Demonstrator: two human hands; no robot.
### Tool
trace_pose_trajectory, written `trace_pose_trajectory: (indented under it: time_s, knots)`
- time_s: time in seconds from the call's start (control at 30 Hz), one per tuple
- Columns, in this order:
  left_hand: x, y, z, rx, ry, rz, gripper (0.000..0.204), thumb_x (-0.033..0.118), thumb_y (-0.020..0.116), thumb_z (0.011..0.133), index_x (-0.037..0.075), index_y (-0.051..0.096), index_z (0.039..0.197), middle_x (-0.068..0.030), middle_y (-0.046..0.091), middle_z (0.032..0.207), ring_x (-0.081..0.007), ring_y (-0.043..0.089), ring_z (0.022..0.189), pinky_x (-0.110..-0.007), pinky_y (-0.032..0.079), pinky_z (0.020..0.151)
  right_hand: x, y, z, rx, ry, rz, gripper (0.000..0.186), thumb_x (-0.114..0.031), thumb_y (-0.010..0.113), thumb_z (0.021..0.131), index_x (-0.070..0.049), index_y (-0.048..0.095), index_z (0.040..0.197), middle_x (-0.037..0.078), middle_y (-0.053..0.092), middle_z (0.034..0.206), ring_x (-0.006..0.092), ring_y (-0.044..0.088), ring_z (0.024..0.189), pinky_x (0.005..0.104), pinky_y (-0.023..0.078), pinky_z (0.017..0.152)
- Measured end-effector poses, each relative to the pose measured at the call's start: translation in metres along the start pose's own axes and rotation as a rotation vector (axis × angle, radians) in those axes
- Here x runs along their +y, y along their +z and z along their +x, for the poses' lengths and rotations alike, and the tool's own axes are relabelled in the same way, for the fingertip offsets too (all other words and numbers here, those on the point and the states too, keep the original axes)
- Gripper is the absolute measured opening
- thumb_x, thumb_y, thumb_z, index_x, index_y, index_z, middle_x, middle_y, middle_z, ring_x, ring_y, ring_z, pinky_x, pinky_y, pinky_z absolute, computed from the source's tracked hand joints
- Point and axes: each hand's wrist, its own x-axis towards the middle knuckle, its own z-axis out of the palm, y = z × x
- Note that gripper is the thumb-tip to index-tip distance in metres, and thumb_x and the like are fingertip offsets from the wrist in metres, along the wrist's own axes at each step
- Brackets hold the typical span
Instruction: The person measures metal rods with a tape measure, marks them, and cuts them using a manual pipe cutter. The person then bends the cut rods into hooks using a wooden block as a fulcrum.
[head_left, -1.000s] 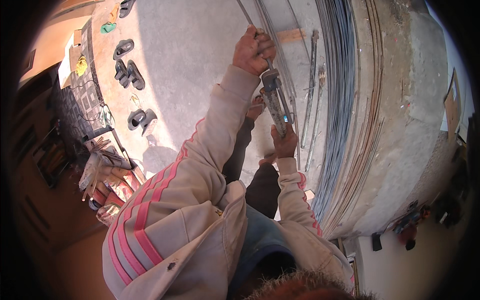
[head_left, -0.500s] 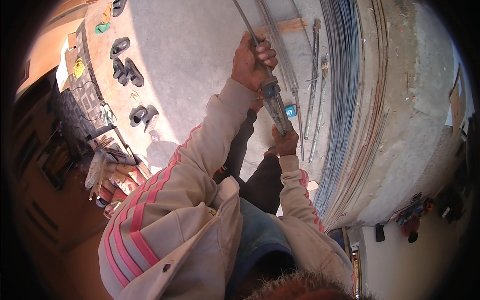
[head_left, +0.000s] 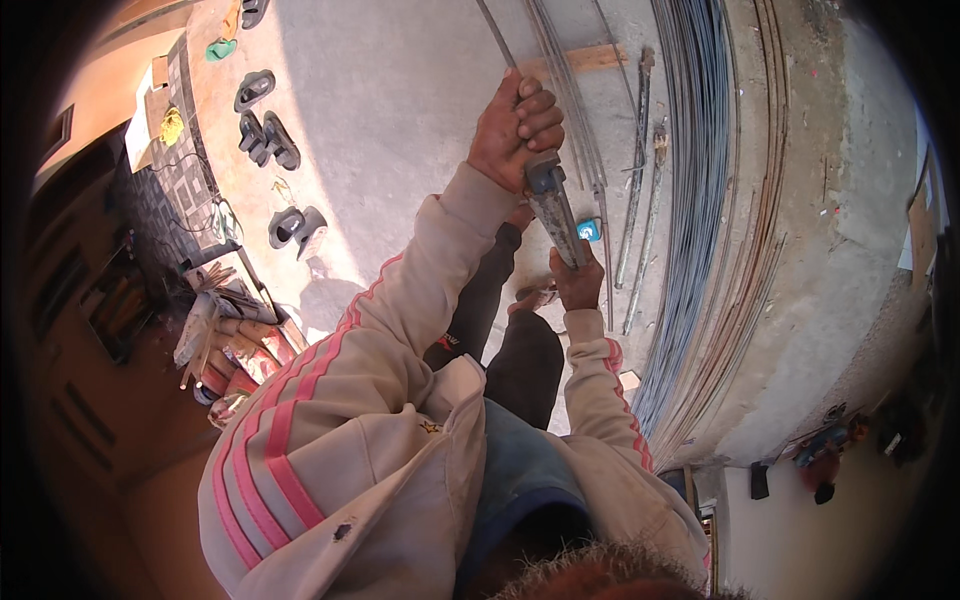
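My left hand (head_left: 517, 132), a closed fist, grips a thin steel rod (head_left: 497, 35) that runs out past its knuckles toward the far edge. Just below that fist is the blocky head of a long grey metal tool (head_left: 557, 210), its scuffed body slanting down toward me. At its near end my right hand (head_left: 577, 280) is wrapped around the tool. How the rod meets the tool's head is hidden by my left fist. Both hands are held out in front of my dark-trousered legs, above the concrete floor.
Bundles of long steel bars (head_left: 690, 200) line the right side. Loose rods and a wooden plank (head_left: 575, 62) lie nearer the middle. A small blue object (head_left: 590, 230) rests beside the tool. Dark sandals (head_left: 268, 138) are at left, near stacked sacks (head_left: 240, 350).
The view has shifted slightly. My left fist has turned a little and covers the rod more closely by the tool's head. My right hand keeps its grip on the tool.
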Motion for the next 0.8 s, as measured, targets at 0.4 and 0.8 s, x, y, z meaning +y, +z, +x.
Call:
trace_pose_trajectory:
  time_s: [0.4,0.8]
  knots:
    - [-0.016,-0.034,-0.010,0.175,0.037,0.180,0.038,0.047,0.039,0.107,0.016,0.049,0.087,0.0061,0.037,0.064,-0.0073,0.037,0.051,-0.025,0.036,0.045,0.054,0.003,0.004,0.053,-0.024,-0.262,0.032,-0.027,0.079,0.074,-0.006,0.056,0.075,0.018,0.063,0.069,0.0426,0.064,0.069,0.0481,0.050,0.060]
    - [-0.060,-0.045,-0.048,0.473,0.144,0.952,0.053,0.047,0.077,0.085,0.007,0.047,0.105,-0.0045,0.053,0.083,-0.0161,0.061,0.070,-0.031,0.054,0.064,0.112,0.030,0.006,0.035,-0.013,-0.259,0.016,-0.020,0.074,0.083,-0.007,0.065,0.081,0.013,0.068,0.070,0.0271,0.071,0.069,0.0375,0.054,0.064]
